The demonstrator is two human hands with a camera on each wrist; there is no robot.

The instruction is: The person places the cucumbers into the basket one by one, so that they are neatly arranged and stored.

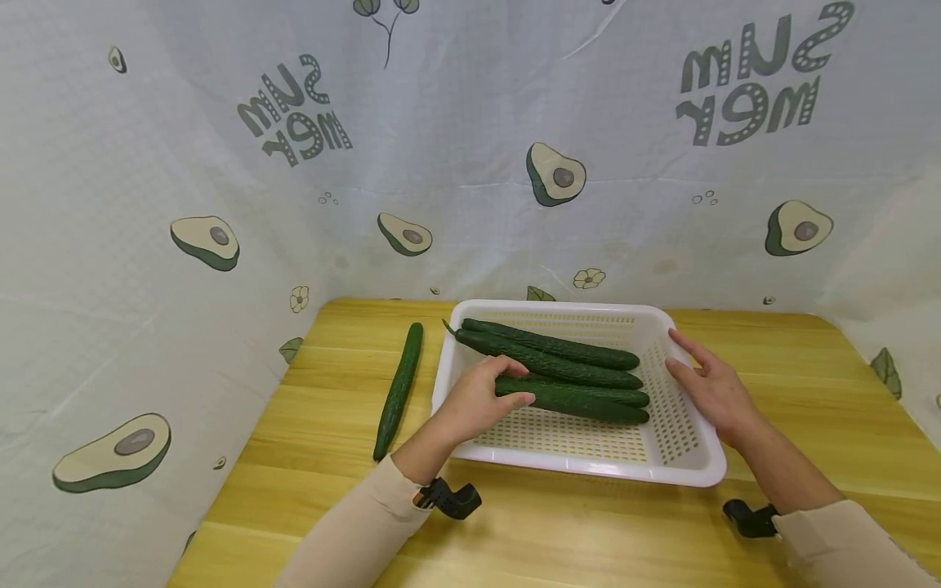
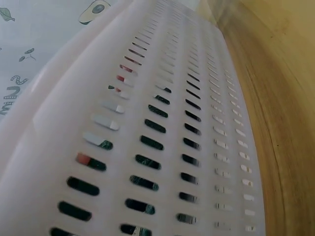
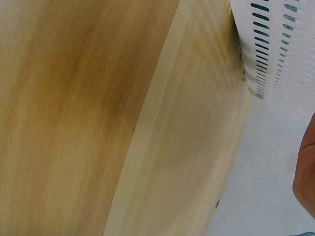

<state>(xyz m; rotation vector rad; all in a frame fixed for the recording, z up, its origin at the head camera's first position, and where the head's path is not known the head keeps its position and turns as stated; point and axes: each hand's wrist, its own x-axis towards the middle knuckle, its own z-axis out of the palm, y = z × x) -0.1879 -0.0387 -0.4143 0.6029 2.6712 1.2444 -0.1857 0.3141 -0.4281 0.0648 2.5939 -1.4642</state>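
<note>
In the head view, a white plastic basket with slotted walls stands on the wooden table. Several long green cucumbers lie lengthwise inside it. My left hand reaches over the basket's left side and holds the left end of the front cucumber between thumb and fingers. At the right rim, my right hand rests with thumb and index finger extended; its other fingers are hidden. Only an edge of the right hand enters the right wrist view. The basket wall fills much of the left wrist view.
Another cucumber lies on the table, left of the basket. Behind and beside the table hangs a pale sheet printed with avocados and lettering. Each wrist wears a black camera mount.
</note>
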